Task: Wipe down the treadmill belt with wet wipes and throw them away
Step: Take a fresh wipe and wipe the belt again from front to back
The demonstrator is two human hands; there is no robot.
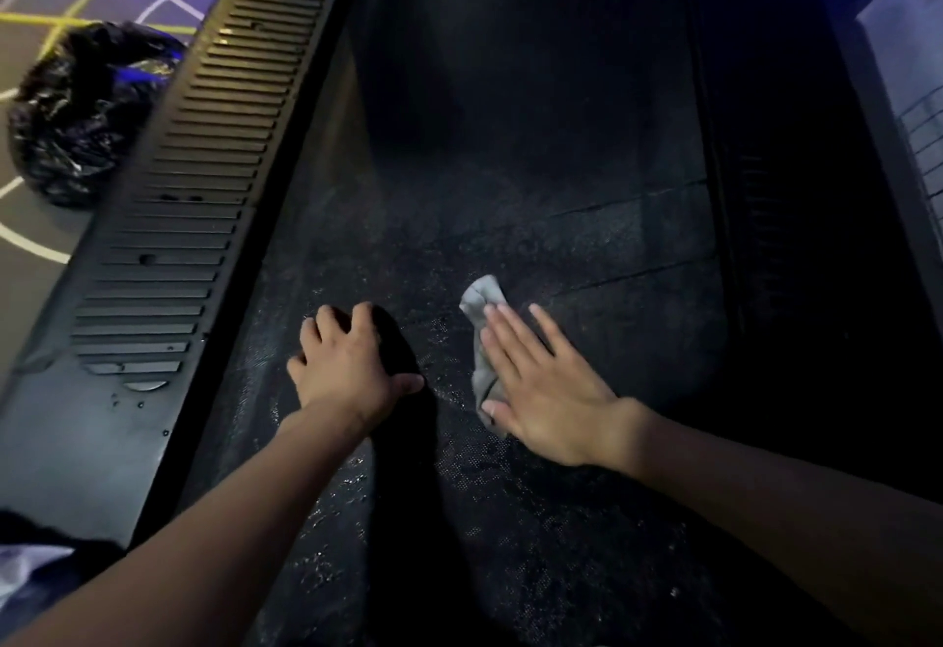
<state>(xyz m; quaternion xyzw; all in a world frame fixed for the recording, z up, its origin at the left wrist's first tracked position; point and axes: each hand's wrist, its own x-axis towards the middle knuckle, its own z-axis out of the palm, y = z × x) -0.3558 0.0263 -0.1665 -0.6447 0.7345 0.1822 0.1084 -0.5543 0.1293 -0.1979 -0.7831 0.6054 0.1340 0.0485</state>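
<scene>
Dim blue light is falling on the treadmill belt (536, 187), where the right hand (541, 386) is pressing a grey wet wipe (479, 297) flat with straight fingers (510, 335) and the left hand (352, 366) is resting loose, empty; wiping seems underway, needing further strokes.

Two hands (352, 366) (541, 391), one wet wipe (482, 302), one treadmill belt (510, 177), one black bag (81, 111).

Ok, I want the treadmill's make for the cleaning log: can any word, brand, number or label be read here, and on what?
None: no text is readable. The treadmill belt, ribbed side rail, wet wipe and black bin bag show no lettering; the floor bears only painted lines.
</scene>
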